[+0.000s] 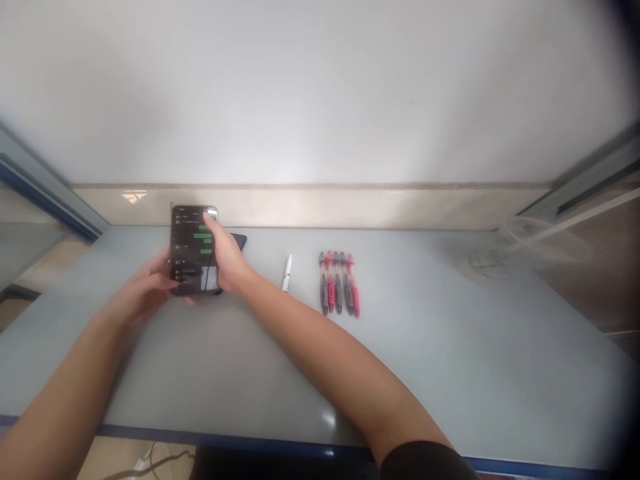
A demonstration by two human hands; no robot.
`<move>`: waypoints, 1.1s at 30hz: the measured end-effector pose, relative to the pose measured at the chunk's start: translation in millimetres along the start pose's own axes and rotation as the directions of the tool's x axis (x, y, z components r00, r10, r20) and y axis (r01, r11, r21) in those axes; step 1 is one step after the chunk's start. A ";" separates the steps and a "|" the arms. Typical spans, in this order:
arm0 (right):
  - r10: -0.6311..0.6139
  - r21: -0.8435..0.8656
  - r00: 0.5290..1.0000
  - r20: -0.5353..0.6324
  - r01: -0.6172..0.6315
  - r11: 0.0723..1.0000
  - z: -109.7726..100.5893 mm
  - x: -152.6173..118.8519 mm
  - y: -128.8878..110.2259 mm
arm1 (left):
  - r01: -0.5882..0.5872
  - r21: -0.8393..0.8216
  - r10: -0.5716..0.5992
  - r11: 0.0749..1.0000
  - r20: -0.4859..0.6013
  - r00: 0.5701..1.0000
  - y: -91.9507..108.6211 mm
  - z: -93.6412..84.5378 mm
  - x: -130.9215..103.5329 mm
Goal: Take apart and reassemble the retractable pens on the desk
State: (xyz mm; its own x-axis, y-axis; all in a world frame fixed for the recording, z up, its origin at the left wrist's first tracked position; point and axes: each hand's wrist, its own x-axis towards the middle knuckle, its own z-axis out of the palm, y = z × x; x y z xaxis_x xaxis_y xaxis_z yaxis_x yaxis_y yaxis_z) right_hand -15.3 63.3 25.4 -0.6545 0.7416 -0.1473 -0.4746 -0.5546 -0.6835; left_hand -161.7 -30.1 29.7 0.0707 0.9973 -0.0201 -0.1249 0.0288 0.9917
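A phone (pixel 193 257) with a lit dark screen, showing green message bubbles, is held up over the left part of the table. My left hand (pixel 150 290) grips its lower left edge, the thumb near the bottom corner. Along the right edge, my right hand (pixel 227 257) holds the phone too, its thumb over the top right of the screen. A dark flat object (pixel 241 240) lies partly hidden behind my right hand. To the right of that hand is a white pen (pixel 287 273) on the table.
Several grey and red pens (pixel 340 287) lie side by side on the grey table (pixel 450 367). Clear looped material (pixel 487 257) is at the right rear. A pale wall (pixel 310 93) rises behind, with metal frames at both sides.
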 end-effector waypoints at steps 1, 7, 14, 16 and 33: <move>-0.001 0.003 1.000 0.009 0.001 1.000 -0.9 0.5 0.2 | -0.009 0.001 0.009 1.000 0.027 1.000 -0.4 -1.5 -0.6; 0.008 0.002 0.998 0.058 -0.008 1.000 -4.1 2.9 2.3 | -0.034 0.070 0.028 0.997 0.082 0.996 -2.2 -6.4 -3.6; -0.007 0.002 0.998 0.066 0.007 1.000 -4.2 4.8 3.8 | -0.019 0.138 0.011 0.990 0.054 0.998 -6.3 -11.7 -5.1; -0.013 0.005 0.998 0.058 0.013 1.000 -3.9 4.7 3.8 | -0.013 0.157 0.008 0.988 0.032 0.999 -6.5 -11.4 -5.4; -0.008 -0.118 0.927 0.375 0.057 0.991 8.2 -6.2 13.8 | -0.016 -0.083 0.002 0.996 -0.166 0.986 13.7 -18.6 -9.3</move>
State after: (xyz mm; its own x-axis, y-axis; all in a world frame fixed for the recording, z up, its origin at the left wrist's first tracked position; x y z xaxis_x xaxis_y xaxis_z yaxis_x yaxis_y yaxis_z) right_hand -22.6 48.0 22.8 -0.8233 0.5509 0.1370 -0.4380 -0.4631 -0.7705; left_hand -182.4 -37.8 41.1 -0.0944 0.9948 -0.0385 -0.2074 0.0181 0.9781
